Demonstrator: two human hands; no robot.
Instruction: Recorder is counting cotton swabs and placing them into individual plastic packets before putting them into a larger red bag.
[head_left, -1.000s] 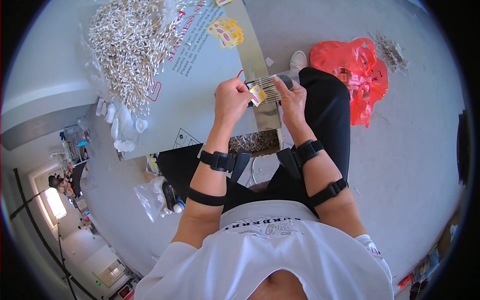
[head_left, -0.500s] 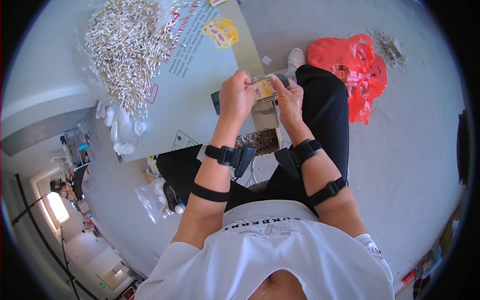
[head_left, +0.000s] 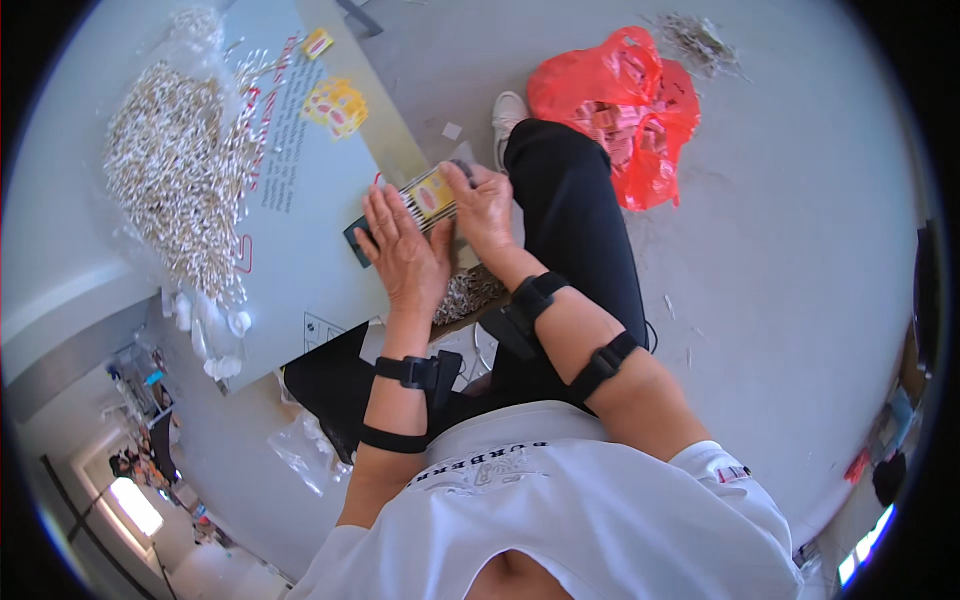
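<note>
Pressing a yellow packet at the board's near edge, left hand flat, right hand pinching it; likely aligning comes next.

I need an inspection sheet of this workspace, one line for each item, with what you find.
Surface: pale board with printed pictures, lying on a grey floor.
Job's things: small yellow striped card, pressed onto the board over a dark flat piece.
Clutter: heap of small white pieces; red plastic bag; clear bag.
Grippers: left hand flat beside the card; right hand on it.
Cables: nothing seen.
Surroundings: white shoe; black straps on both forearms.
</note>
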